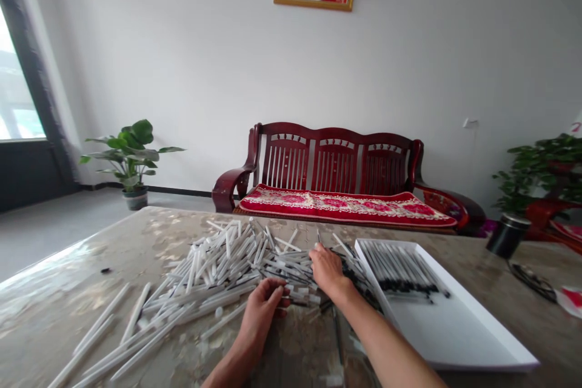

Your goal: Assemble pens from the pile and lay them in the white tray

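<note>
A heap of white pen barrels spreads over the table. My left hand is at its near edge, thumb and fingers drawn together; what they hold, if anything, is too small to make out. Farther out, my right hand reaches into the right side of the heap, fingers closed on a thin pen-like piece whose tip points away from me. Darker slim parts lie mixed in around that hand. To the right, a shallow white box holds a row of clear pens with black ends.
Loose barrels lie at the table's left, near a small black piece. A black canister and a dark cable are at the right. Beyond the table stand a red wooden bench and a potted plant.
</note>
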Motion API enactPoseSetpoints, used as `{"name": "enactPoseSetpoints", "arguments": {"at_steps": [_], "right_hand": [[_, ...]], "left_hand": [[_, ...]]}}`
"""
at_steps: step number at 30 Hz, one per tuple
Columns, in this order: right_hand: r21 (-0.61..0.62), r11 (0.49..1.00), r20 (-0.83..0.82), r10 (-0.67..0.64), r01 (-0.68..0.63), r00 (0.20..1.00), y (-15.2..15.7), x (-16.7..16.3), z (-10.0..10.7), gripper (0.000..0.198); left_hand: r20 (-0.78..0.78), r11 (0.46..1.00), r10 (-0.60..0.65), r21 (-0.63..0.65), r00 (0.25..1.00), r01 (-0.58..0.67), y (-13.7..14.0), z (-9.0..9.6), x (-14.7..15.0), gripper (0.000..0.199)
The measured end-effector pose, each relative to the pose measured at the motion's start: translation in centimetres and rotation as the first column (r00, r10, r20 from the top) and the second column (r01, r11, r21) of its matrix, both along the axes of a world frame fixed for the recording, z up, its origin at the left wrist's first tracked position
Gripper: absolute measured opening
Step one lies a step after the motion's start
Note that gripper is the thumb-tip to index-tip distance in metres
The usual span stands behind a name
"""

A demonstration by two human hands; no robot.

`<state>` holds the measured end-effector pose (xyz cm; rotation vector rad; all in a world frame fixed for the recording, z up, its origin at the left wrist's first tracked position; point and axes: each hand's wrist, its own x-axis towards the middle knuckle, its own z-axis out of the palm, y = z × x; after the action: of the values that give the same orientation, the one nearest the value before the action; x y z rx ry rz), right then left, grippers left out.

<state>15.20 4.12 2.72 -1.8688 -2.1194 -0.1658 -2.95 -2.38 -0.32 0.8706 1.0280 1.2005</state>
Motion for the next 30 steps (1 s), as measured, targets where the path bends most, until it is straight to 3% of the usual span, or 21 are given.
{"name": "enactPoseSetpoints", "arguments": {"at_steps": [10,13,15,18,19,21,24,26,28,30], "right_hand": [[0.068,0.994,0.045,0.082,-0.085,0.996,-0.9,0.1,1.0,0.015],[0.173,0.974,-0.045,0.153,-0.143,0.987,-2.7,-0.6,1.3,0.015],[0.315,0.909,-0.151,0.331,-0.272,0.932,-4.4,-1.4,1.0,0.015],[0.468,0.726,-0.136,0.622,-0.503,0.771,-7.0,-2.8,0.3,0.014],[0.483,0.687,-0.107,0.661,-0.542,0.743,-7.7,-3.2,0.1,0.015],[0.501,0.659,-0.076,0.680,-0.561,0.730,-8.5,-3.6,-0.3,0.014],[0.507,0.688,-0.130,0.656,-0.519,0.743,-8.5,-3.5,-0.8,0.014],[0.463,0.775,-0.221,0.571,-0.430,0.791,-7.9,-2.8,-1.0,0.019],[0.388,0.882,-0.315,0.398,-0.266,0.861,-7.0,-1.7,-1.0,0.025],[0.301,0.949,-0.345,0.202,-0.096,0.917,-6.1,-0.4,-1.0,0.030]], "left_hand": [[0.009,1.000,-0.001,0.031,1.000,0.001,-0.1,-0.3,0.2,0.038],[0.080,0.999,-0.050,0.000,0.996,0.050,-0.5,0.1,0.4,0.041],[0.179,0.992,-0.117,-0.033,0.977,0.124,-1.0,0.5,0.5,0.042],[0.327,0.974,-0.162,-0.096,0.931,0.204,-1.6,1.0,0.6,0.040],[0.357,0.971,-0.155,-0.118,0.921,0.210,-1.7,1.1,0.6,0.037],[0.393,0.969,-0.129,-0.147,0.911,0.201,-1.7,1.2,0.6,0.031],[0.415,0.977,-0.059,-0.164,0.908,0.138,-1.2,1.2,0.5,0.019],[0.405,0.980,0.029,-0.191,0.914,0.053,-0.7,1.2,0.3,0.012],[0.393,0.978,0.110,-0.209,0.913,-0.027,-0.2,1.2,0.2,0.005],[0.393,0.975,0.150,-0.213,0.907,-0.069,0.0,1.3,0.1,0.003]]}}
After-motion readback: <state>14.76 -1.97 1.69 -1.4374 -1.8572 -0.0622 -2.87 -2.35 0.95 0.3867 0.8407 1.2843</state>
